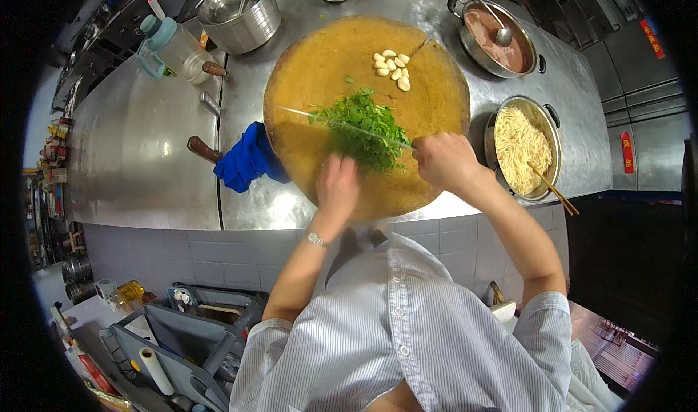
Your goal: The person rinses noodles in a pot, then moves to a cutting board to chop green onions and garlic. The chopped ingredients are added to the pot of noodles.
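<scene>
A large round wooden chopping block (305, 68) lies before me. My right hand (444, 158) grips a knife at the block's right side. The knife blade (349, 127) is seen almost edge-on and stretches left across a pile of chopped green herbs (362, 112). My left hand (338, 185) is blurred at the near edge of the pile, its fingers pointing towards the greens; whether it holds any of them is hidden. Several peeled garlic cloves (391, 64) are grouped beyond the pile. A small green leaf (349, 79) lies apart from it.
At the right stand a pot of noodles (521, 145) with chopsticks (553, 188) and a pan of pinkish liquid (491, 46) with a ladle (503, 37). Left are a blue cloth (245, 158), several tool handles, a plastic jug (177, 49) and a metal pot (242, 27).
</scene>
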Demonstrator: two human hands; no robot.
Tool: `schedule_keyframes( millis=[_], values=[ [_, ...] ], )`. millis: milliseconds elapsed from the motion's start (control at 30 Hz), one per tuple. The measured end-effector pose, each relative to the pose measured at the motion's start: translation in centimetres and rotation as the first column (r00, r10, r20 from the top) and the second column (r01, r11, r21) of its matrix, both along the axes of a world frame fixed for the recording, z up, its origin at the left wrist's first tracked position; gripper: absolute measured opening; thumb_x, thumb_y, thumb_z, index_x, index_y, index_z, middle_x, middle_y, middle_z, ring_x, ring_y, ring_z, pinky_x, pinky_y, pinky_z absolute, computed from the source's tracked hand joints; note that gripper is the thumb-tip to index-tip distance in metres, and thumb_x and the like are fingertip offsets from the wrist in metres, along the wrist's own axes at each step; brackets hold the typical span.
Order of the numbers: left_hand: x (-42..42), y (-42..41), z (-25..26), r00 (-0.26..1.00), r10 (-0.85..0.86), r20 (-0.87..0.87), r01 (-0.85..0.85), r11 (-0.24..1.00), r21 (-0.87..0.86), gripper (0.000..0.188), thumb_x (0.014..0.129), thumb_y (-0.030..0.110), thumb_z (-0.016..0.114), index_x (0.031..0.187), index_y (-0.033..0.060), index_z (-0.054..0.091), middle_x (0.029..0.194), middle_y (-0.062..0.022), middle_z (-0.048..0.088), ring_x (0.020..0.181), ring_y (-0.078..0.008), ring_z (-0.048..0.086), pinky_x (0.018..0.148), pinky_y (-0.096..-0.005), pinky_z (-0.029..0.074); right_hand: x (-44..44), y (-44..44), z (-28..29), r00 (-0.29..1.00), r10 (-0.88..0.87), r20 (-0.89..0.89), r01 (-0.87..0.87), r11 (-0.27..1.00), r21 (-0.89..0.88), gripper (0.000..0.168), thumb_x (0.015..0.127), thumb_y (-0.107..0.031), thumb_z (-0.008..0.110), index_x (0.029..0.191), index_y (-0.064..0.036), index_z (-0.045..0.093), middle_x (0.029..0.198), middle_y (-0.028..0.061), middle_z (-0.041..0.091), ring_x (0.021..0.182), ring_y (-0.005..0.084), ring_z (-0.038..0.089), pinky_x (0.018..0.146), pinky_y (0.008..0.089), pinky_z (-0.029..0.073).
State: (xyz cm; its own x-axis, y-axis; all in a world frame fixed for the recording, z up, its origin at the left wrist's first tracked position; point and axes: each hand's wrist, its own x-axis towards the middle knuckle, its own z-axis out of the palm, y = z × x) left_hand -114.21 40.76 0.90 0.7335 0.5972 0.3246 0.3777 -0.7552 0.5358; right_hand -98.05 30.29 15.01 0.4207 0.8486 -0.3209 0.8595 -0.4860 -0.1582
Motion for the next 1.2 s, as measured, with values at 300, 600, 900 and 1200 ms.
schedule_keyframes(
  millis=[300, 600, 900, 1200],
  values=[
    [-1.0, -1.2, 1.2, 0.993, 0.018, 0.117, -0.031, 0.993, 0.111, 0.010, 0.076, 0.006, 0.063, 0.082, 0.0002, 0.057, 0.093, -0.0169, 0.055, 0.092, -0.0361, 0.052, 0.078, -0.0466, 0.043, 0.0, 0.4, -3.6, 0.997, 0.082, -0.004, -0.082, 0.997, -0.017, 0.013, 0.071, -0.011, 0.055, 0.073, -0.005, 0.065, 0.077, 0.0179, 0.065, 0.076, 0.0339, 0.065, 0.068, 0.0418, 0.052],
    [-2.1, -0.9, 0.1, 0.996, -0.023, 0.090, 0.016, 0.997, 0.072, 0.014, 0.076, 0.009, 0.065, 0.080, -0.0001, 0.056, 0.095, -0.0161, 0.054, 0.089, -0.0361, 0.050, 0.076, -0.0457, 0.042, -2.0, 1.0, -3.9, 0.998, 0.043, -0.041, -0.043, 0.999, 0.004, 0.012, 0.070, -0.011, 0.055, 0.072, -0.003, 0.065, 0.072, 0.0193, 0.064, 0.072, 0.0366, 0.063, 0.068, 0.0446, 0.050],
    [-1.9, -1.3, -0.9, 0.999, -0.034, -0.032, 0.032, 0.997, -0.076, 0.014, 0.073, 0.001, 0.057, 0.087, 0.0020, 0.056, 0.102, -0.0236, 0.054, 0.094, -0.0423, 0.052, 0.081, -0.0502, 0.045, -2.8, 0.9, -1.2, 0.990, 0.045, -0.133, -0.054, 0.996, -0.067, 0.011, 0.071, -0.010, 0.058, 0.077, -0.002, 0.065, 0.081, 0.0184, 0.065, 0.078, 0.0347, 0.065, 0.070, 0.0416, 0.052],
    [-0.2, 2.3, 2.1, 0.986, -0.111, 0.121, 0.100, 0.990, 0.099, 0.011, 0.075, 0.012, 0.062, 0.079, 0.0029, 0.057, 0.094, -0.0217, 0.057, 0.089, -0.0406, 0.055, 0.078, -0.0470, 0.045, -1.9, -1.2, -0.1, 0.974, -0.143, -0.175, 0.157, 0.985, 0.068, 0.015, 0.077, -0.013, 0.054, 0.080, -0.002, 0.065, 0.077, 0.0200, 0.064, 0.075, 0.0358, 0.064, 0.068, 0.0442, 0.050]
  ],
)
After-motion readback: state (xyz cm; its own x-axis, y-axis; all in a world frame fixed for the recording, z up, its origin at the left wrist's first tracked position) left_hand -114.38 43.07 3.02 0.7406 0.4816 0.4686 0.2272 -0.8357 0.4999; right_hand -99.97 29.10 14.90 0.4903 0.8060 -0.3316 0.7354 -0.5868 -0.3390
